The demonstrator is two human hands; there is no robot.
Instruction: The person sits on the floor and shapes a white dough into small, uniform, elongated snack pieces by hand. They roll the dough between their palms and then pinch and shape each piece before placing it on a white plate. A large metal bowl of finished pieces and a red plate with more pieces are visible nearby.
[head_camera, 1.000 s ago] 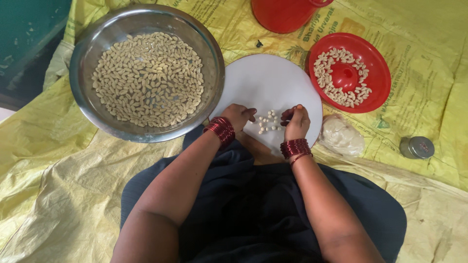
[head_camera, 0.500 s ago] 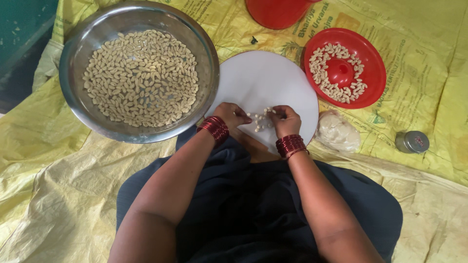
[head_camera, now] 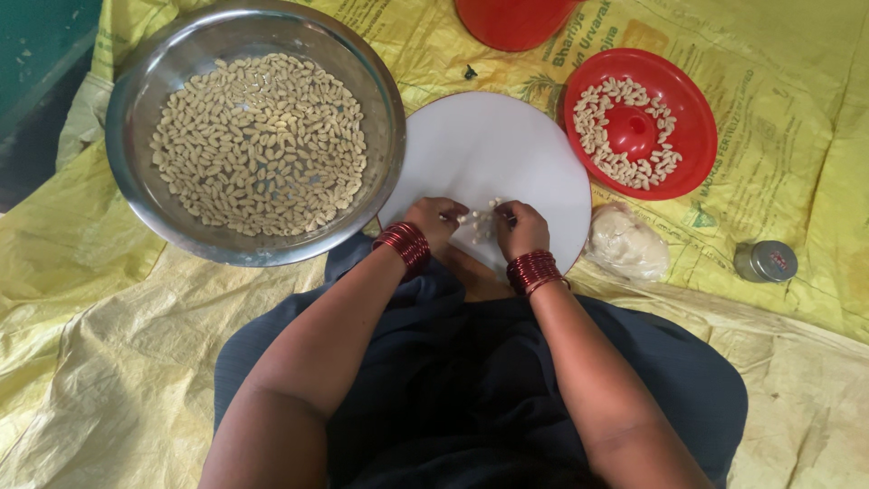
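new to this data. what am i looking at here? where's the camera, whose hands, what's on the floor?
No robot: a person's two bare hands, filmed by a camera on their head looking down. The left hand and right hand meet over a round white board, working a few small pale kernels between the fingers. To the left stands a steel bowl full of the same kernels; a red dish holds more. A pale lump and a small tin lie on the yellow sheet.
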